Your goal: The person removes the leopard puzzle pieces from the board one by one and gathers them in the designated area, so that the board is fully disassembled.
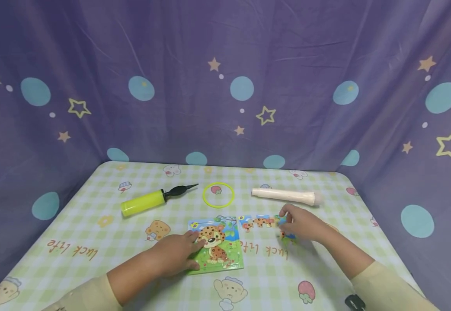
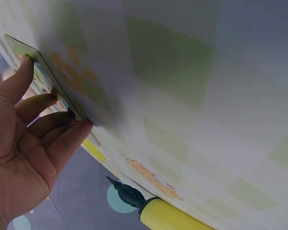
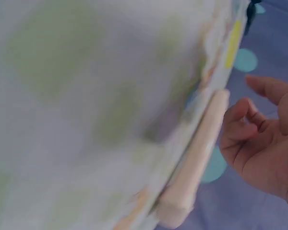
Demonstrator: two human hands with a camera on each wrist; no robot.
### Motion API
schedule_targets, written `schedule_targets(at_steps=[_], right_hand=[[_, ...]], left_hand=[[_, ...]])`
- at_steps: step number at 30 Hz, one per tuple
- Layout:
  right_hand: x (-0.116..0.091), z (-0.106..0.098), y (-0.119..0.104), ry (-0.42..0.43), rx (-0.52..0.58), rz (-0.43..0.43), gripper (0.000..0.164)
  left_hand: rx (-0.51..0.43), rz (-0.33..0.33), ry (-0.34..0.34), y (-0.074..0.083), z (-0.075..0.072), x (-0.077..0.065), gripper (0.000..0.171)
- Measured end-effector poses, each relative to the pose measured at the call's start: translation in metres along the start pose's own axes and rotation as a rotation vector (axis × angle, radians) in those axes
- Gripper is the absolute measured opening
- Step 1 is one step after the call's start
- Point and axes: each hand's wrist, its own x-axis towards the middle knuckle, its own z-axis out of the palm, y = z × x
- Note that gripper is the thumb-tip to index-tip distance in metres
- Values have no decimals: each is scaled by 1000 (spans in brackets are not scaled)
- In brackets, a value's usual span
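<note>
A jigsaw puzzle (image 1: 223, 248) with a spotted leopard cub picture lies flat on the table in the head view. My left hand (image 1: 171, 255) rests on its left side, fingertips and thumb touching the board (image 2: 47, 72). To the right of the board lie several loose puzzle pieces (image 1: 262, 221), set roughly in a row. My right hand (image 1: 302, 222) hovers over the right end of these pieces. In the right wrist view its fingers (image 3: 240, 134) are loosely bent, the thumb stands apart, and nothing shows between them. The hand partly hides the pieces beneath it.
Behind the puzzle lie a yellow-green hand pump (image 1: 143, 203) with a black nozzle, a thin yellow ring (image 1: 203, 196) and a pale pink stick (image 1: 283, 195) with a flared end. A small black object (image 1: 354, 302) sits near the right forearm. A purple curtain (image 1: 194, 121) surrounds the checked table.
</note>
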Motion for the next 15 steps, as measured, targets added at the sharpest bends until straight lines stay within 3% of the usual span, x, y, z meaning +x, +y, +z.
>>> schedule_targets(at_steps=[4,9,15], right_hand=[[4,7,-32,-27,11,-137,31],[8,35,-66,-133,-15,-257,36],[10,66,-84,-192,-166,-342,43]], left_hand=[[-16,-7,16,1,-1,1,71],[-58,8,19,1,0,1,71],[8,62,7,0,3,2,61]])
